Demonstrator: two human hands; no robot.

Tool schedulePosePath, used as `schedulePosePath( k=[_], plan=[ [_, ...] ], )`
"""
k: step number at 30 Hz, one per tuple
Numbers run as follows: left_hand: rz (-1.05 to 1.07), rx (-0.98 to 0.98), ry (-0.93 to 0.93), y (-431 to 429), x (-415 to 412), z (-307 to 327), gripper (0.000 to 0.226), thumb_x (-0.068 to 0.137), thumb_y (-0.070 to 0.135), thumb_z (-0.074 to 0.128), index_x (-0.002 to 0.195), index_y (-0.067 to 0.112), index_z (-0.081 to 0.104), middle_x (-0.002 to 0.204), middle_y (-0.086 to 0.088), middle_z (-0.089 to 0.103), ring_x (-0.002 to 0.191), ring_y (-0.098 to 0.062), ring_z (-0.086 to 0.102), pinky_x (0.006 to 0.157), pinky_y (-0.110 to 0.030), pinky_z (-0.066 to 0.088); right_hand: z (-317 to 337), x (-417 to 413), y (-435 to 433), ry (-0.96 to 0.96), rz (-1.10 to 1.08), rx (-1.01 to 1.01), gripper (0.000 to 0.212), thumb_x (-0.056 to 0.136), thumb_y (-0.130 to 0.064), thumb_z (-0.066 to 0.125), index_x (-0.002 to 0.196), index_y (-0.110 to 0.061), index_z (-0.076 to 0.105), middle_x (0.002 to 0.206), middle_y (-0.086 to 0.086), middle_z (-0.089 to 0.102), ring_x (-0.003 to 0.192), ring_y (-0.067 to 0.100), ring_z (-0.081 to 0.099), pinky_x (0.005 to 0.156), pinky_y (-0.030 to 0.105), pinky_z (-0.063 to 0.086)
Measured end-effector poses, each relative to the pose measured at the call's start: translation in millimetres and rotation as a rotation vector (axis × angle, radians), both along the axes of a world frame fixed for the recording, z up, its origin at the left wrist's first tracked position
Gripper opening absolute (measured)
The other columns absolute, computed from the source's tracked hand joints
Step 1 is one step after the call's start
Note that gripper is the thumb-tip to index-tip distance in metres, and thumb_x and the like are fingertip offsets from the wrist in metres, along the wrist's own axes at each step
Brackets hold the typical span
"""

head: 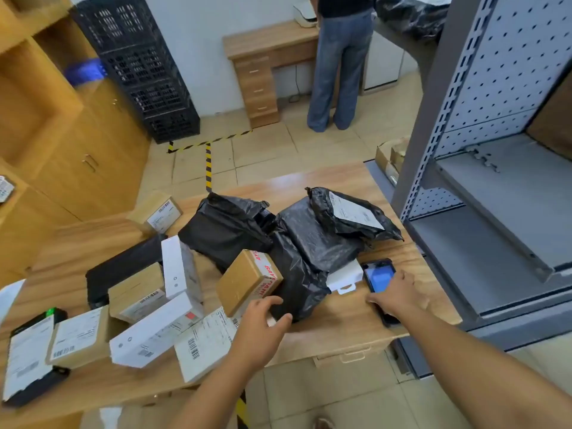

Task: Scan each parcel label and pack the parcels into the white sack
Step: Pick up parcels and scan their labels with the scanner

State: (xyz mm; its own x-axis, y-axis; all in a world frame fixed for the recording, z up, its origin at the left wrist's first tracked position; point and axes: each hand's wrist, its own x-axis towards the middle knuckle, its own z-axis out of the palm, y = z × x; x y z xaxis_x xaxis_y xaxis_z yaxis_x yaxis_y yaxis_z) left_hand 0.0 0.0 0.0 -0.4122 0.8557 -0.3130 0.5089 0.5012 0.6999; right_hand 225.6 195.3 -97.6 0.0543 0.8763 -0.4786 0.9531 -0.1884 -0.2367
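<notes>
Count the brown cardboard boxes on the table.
4 cardboard boxes: one at the far edge of the table; one left of the upright white box; one near the front left; one red-taped, mid-pile. More may hide under the black bags.

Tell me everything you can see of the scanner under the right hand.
The scanner is a black, phone-like handheld, plastic by the look. It lies flat near the right edge of the table, with its blue-lit screen facing up. The right hand grips its middle, and its near end shows below the hand. A white packet lies beside it.
</notes>
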Motion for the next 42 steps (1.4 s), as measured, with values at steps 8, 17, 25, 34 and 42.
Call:
schedulePosePath(
  k=[8,17,25,34,42],
  plan=[
    [0.07,-0.03,-0.026,-5.6,-12.9,0.1,0.044,0.093,0.041,0.063,0.135,0.033,0.05,0.134,0.013,0.038,0.119,-0.009,0.045,0.096,-0.024,0.039,0.3,-13.5,4.3,-0.057,-0.063,0.025,0.102,0.071,-0.052,0.076,0.148,-0.007,0.027,0.144,0.014,0.038,0.129,0.032,0.042,0.096,0.043,0.044],
    [0.088,-0.03,-0.123,-15.9,-24.6,4.6,0.039,0.093,0.041,0.064,0.13,0.036,0.055,0.131,0.013,0.042,0.12,-0.013,0.051,0.098,-0.041,0.053,9.9,6.5,-21.2,0.178,-0.216,-0.013,0.091,0.06,-0.053,0.082,0.134,-0.012,0.046,0.122,0.012,0.051,0.099,0.031,0.059,0.082,0.045,0.056],
    [0.152,0.034,-0.236,-33.5,-39.0,12.8,0.022,0.098,0.024,0.06,0.119,0.032,0.058,0.112,0.016,0.057,0.099,-0.001,0.056,0.056,-0.006,0.046,92.6,-4.7,-67.5,0.905,-0.367,-0.151,0.048,0.067,-0.021,0.087,0.108,-0.014,0.064,0.097,0.011,0.071,0.085,0.029,0.069,0.071,0.039,0.056],
    [0.403,0.066,-0.267,-87.5,-79.3,0.9,0.019,0.095,0.019,0.062,0.107,0.033,0.069,0.107,0.01,0.068,0.103,-0.009,0.062,0.089,-0.035,0.053,155.4,-55.7,-137.2,1.21,-0.136,-0.429,0.031,0.074,-0.017,0.081,0.104,-0.019,0.075,0.097,0.001,0.075,0.086,0.017,0.066,0.083,0.042,0.053],
    [0.482,0.053,-0.216,-133.1,-115.1,-20.0,0.021,0.093,0.007,0.062,0.107,0.021,0.069,0.105,0.016,0.064,0.098,0.0,0.06,0.069,-0.015,0.045,155.3,-112.6,-168.0,1.246,-0.098,-0.604,0.036,0.07,-0.029,0.075,0.104,-0.017,0.075,0.078,-0.004,0.069,0.071,0.009,0.066,0.085,0.046,0.048]
  ],
)
